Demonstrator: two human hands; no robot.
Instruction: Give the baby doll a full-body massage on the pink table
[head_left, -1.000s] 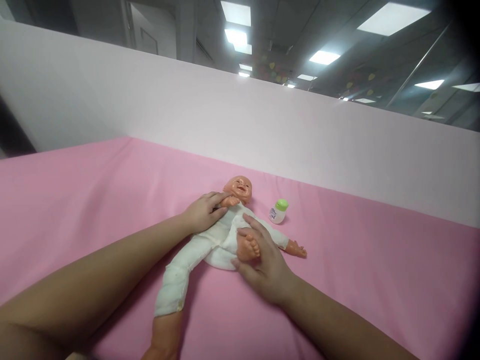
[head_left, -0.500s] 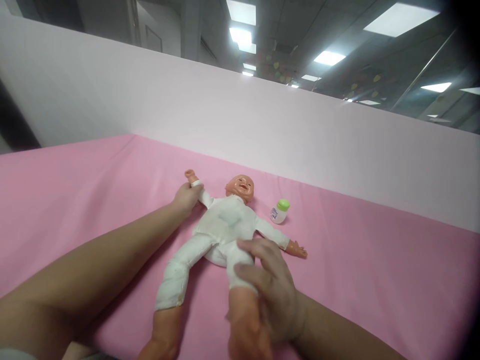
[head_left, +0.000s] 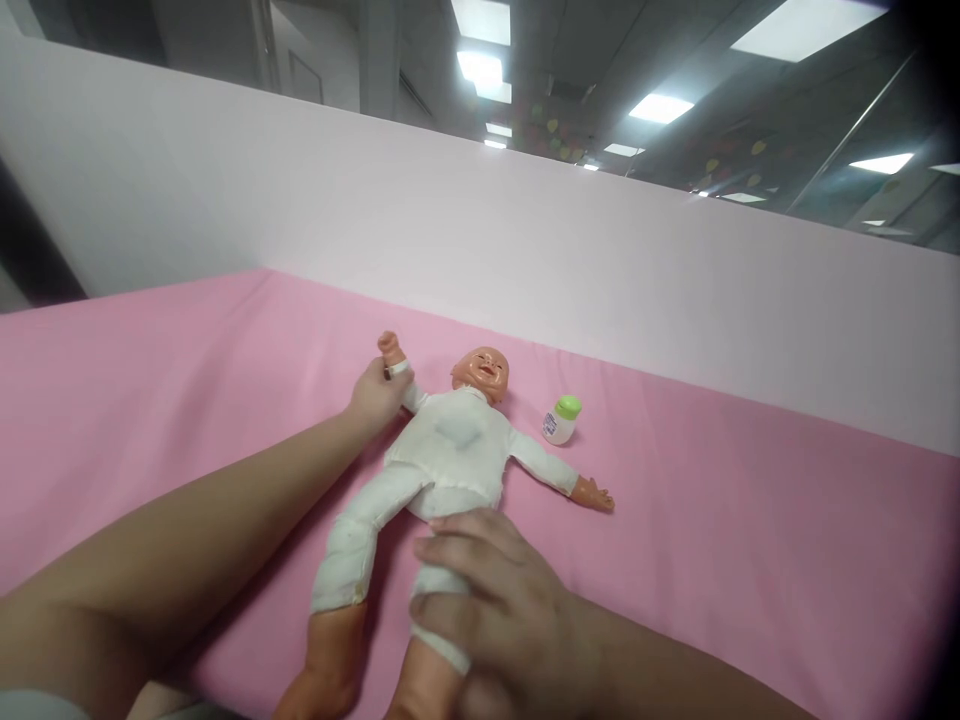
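A baby doll (head_left: 461,435) with a white cloth body and plastic head, hands and feet lies on its back, head away from me. My left hand (head_left: 377,397) is closed round the doll's arm on the left, just below its plastic hand. Fingers of my right hand (head_left: 510,600) curl over the leg on the right, around the knee, and cover part of it. The other leg (head_left: 349,560) lies untouched on the left. Beside the doll's head and right-side arm (head_left: 544,465) stands a small clear bottle (head_left: 559,424) with a green cap.
A pink cover (head_left: 720,520) lies under the doll, with soft creases. Behind it rises a white panel (head_left: 600,270) along the far edge and left side. Above the panel, a glass surface (head_left: 675,150) shows ceiling lights.
My right hand has moved left and over the doll's leg, and that leg has shifted left with it. My left hand still holds the arm, which has shifted slightly right.
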